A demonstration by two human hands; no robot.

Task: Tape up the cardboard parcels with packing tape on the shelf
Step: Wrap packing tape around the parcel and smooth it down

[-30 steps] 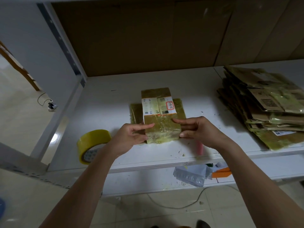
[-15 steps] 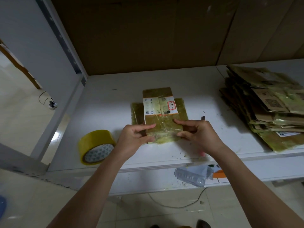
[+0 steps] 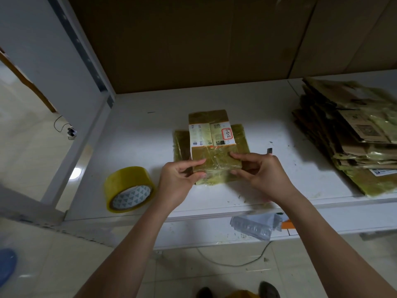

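Two hands meet at the near end of a small taped cardboard parcel [image 3: 212,145] that lies on another flat parcel [image 3: 181,145] in the middle of the white shelf [image 3: 146,134]: the left hand [image 3: 178,181] pinches the near left corner between thumb and curled fingers, and the right hand [image 3: 263,175] pinches the near right corner the same way. A roll of yellow packing tape [image 3: 129,189] lies on the shelf just left of the left hand, apart from it, and a stack of flattened cardboard [image 3: 354,130] sits well to the right.
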